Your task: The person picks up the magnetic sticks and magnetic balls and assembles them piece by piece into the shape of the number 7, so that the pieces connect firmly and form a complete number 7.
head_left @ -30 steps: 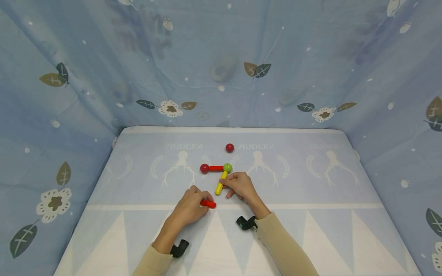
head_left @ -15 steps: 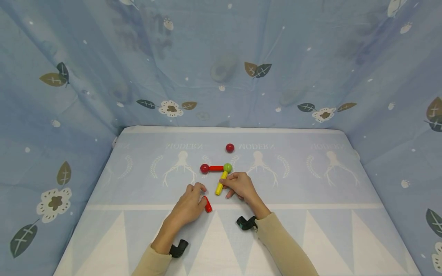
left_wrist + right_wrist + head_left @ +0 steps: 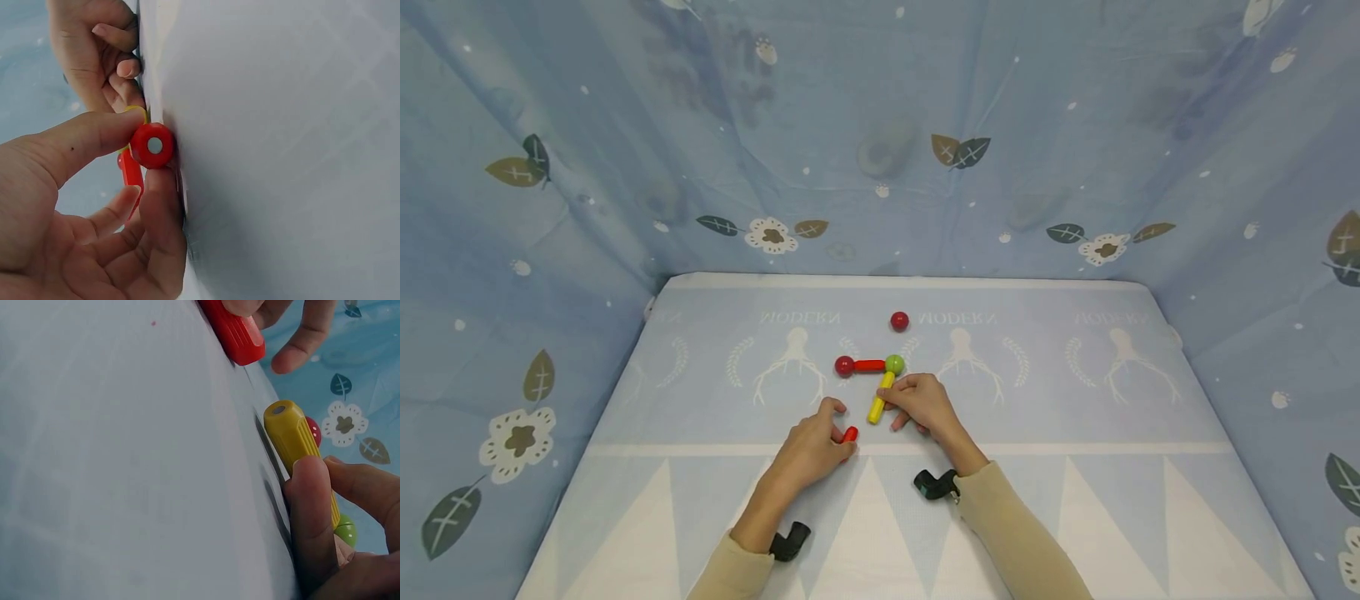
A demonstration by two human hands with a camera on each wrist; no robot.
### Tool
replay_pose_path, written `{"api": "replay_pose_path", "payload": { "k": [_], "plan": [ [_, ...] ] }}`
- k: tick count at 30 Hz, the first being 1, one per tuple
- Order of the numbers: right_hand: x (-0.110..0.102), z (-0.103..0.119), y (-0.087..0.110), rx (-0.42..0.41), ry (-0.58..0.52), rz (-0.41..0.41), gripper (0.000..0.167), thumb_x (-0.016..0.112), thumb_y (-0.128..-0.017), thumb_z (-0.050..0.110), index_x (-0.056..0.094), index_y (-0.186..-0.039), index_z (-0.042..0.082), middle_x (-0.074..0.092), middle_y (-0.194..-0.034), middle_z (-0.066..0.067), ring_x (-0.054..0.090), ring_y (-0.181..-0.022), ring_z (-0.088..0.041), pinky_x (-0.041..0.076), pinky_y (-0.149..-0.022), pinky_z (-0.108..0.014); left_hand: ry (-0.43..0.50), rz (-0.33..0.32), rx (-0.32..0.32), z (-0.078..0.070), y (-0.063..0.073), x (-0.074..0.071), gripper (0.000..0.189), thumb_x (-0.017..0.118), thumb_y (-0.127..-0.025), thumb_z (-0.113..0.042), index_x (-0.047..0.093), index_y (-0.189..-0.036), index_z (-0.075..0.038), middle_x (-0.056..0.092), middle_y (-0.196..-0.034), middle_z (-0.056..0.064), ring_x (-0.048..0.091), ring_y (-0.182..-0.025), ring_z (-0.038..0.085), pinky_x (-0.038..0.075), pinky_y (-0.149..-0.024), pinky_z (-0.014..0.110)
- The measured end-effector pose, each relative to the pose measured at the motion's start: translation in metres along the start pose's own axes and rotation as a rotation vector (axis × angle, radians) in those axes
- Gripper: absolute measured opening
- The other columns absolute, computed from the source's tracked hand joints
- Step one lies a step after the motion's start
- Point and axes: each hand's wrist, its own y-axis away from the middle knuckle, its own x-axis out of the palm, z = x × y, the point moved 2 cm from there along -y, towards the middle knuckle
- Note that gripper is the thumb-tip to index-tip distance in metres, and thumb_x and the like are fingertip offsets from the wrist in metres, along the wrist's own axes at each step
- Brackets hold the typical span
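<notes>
In the head view my left hand (image 3: 808,446) holds a short red rod (image 3: 850,434) low over the table, only its far end showing. In the left wrist view the thumb and a finger pinch this red rod (image 3: 164,145), whose end bears a round grey metallic disc. My right hand (image 3: 921,404) pinches a yellow rod (image 3: 877,408) between thumb and finger. The yellow rod's far end meets a green ball (image 3: 894,364). Another red rod (image 3: 869,366) joins that green ball to a dark red ball (image 3: 844,367) on the left.
A separate dark red ball (image 3: 899,321) lies behind the green one. The patterned table (image 3: 1075,400) is bordered by blue floral cloth (image 3: 880,167) at the back and sides. Black wrist devices (image 3: 936,484) sit by both sleeves.
The red rod in my left hand has swung round, from pointing right to pointing away, as the left fingers shifted on it. My right hand and the joined pieces have stayed put.
</notes>
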Motion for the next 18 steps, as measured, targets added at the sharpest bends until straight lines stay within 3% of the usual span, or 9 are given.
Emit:
{"api": "replay_pose_path", "payload": {
  "k": [12, 18],
  "plan": [
    [-0.0013, -0.0002, -0.0005, 0.027, -0.013, 0.015, 0.034, 0.077, -0.087, 0.037, 0.070, -0.094, 0.005, 0.074, -0.077, -0.003, 0.066, -0.049, -0.018, 0.031, -0.034, -0.022, 0.088, 0.005, 0.073, -0.0059, -0.0021, 0.0006, 0.053, 0.079, -0.086, -0.017, 0.053, -0.133, -0.011, 0.068, -0.085, -0.005, 0.062, -0.073, 0.011, 0.050, -0.066, 0.035],
    [-0.0011, 0.0007, 0.0008, 0.009, -0.024, 0.021, 0.032, 0.077, -0.087, 0.035, 0.071, -0.092, 0.004, 0.074, -0.077, -0.004, 0.064, -0.047, -0.016, 0.030, -0.034, -0.021, 0.117, 0.001, 0.074, -0.0083, -0.0054, 0.0034, 0.050, 0.078, -0.088, -0.018, 0.053, -0.131, -0.009, 0.069, -0.085, -0.003, 0.062, -0.071, 0.012, 0.050, -0.065, 0.035]
  ]
}}
